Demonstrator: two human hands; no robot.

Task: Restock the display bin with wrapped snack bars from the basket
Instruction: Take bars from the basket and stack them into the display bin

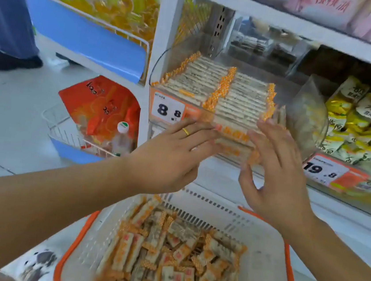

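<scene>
Fingers (200, 130) of the left hand (168, 159) lie nearly straight and together, a gold ring on one, pressed against the left end of a short stack of orange-and-white wrapped snack bars (235, 143). The right hand (277, 174) cups the stack's other end, fingers spread and thumb curled under. Both hands squeeze this stack between them just in front of the clear plastic display bin (208, 90).

Inside that bin, bars stand on edge in two tight rows, nearly full. Below the bin, nearest the camera, the white slotted basket with orange rim (261, 241) holds many loose bars in a jumble.

The bars look light and fairly stiff, but their film wrappers are probably slippery, so a pressed stack could buckle in the middle; gripping at the crimped orange ends with steady inward pressure seems safest.

On the bin's front, an orange price tag (168, 109) reads "8.8". Right of the bin, another tag (324, 171) reads "19.8". Writing on the wrappers is too blurred to read.
</scene>
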